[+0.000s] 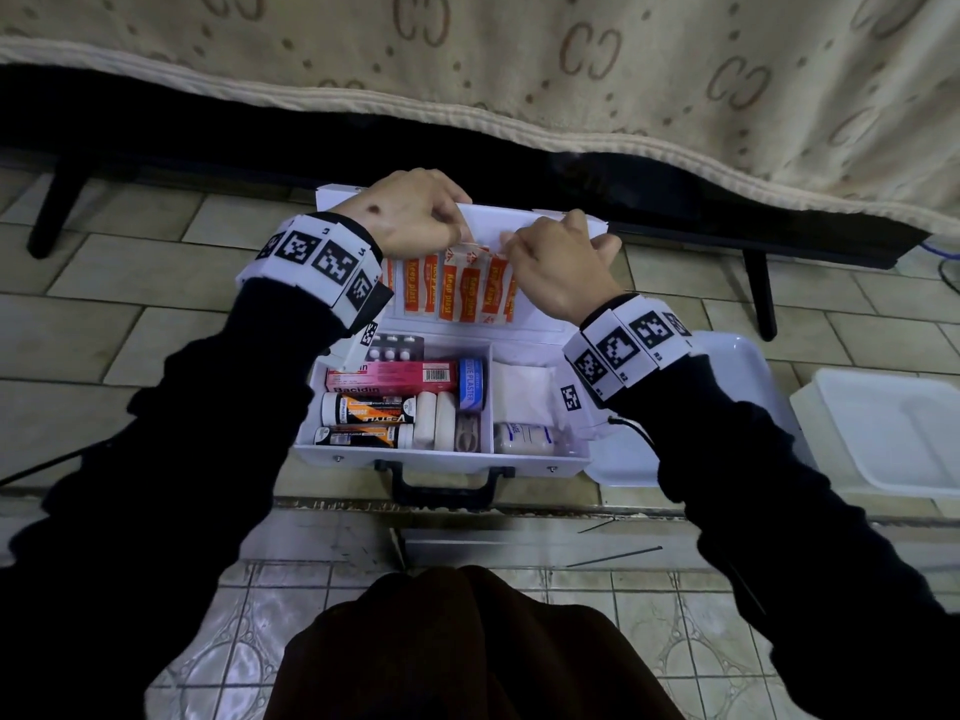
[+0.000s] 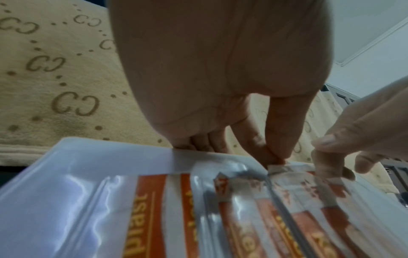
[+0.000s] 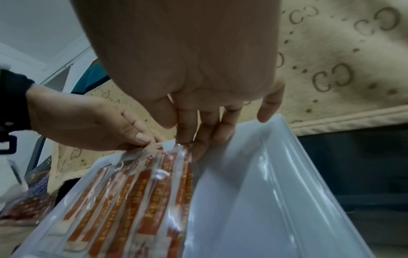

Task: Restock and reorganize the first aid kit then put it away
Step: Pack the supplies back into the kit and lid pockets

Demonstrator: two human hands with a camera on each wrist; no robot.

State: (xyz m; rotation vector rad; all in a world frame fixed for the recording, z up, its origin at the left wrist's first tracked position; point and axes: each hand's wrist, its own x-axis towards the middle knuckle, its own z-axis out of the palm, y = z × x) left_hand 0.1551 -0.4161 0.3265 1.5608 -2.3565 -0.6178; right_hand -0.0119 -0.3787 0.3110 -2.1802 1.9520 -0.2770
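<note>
While a beige patterned blanket (image 1: 571, 70) hangs over the dark bed frame at the far side, the white first aid kit (image 1: 441, 452) lies open on the tiled floor (image 1: 130, 324) just in front of it, black handle (image 1: 444, 485) toward the person. To its right sit a white tray (image 1: 748, 366) and a white plastic container (image 1: 893, 433). The raised lid (image 1: 550, 226) leans back toward the bed, and a clear sleeve on its inner face holds a row of orange plaster strips (image 1: 457, 293). In the base, a pink Bacidin box (image 1: 389, 379) lies above two dark tubes (image 1: 369, 410), with white bandage rolls (image 1: 436, 420), a blue plaster tin (image 1: 472, 384) and a small white bottle (image 1: 524, 439) alongside. Both hands meet at the top edge of the strips. The left hand (image 1: 410, 215) pinches the tip of one strip between thumb and forefinger. The right hand (image 1: 558, 265) has its fingers bunched downward, fingertips (image 3: 185, 137) nipping the sleeve's top edge beside it.
</note>
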